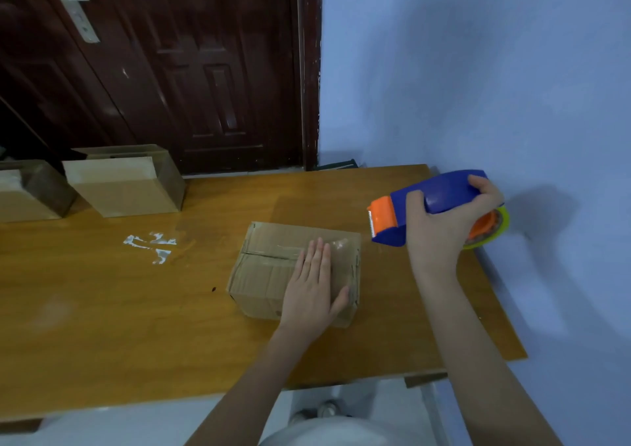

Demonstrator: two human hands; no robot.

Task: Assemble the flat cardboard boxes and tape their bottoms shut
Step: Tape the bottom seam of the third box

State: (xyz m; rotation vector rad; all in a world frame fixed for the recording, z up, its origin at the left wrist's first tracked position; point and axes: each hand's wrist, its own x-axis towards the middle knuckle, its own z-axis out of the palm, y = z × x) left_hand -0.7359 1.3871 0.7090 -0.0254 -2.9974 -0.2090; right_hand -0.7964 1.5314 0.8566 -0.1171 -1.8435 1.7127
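A small brown cardboard box [293, 271] stands on the orange-brown wooden table [102, 326], toward its right half and nearer the front edge than the back, with its closed flaps facing up. What looks like clear tape runs along the flap seam, though the glare makes this hard to confirm. The left hand [316, 288] lies flat on top of the box, fingers straight and together, thumb spread toward the box's right edge. The right hand [444, 220] holds a blue and orange tape dispenser [433, 206] above the table's right edge, fingers curled around its blue body, the orange cutter end pointing left toward the box without touching it. Two larger assembled cardboard boxes [126, 186] sit at the back left of the table. White torn scraps [150, 246] lie on the tabletop left of the small box.
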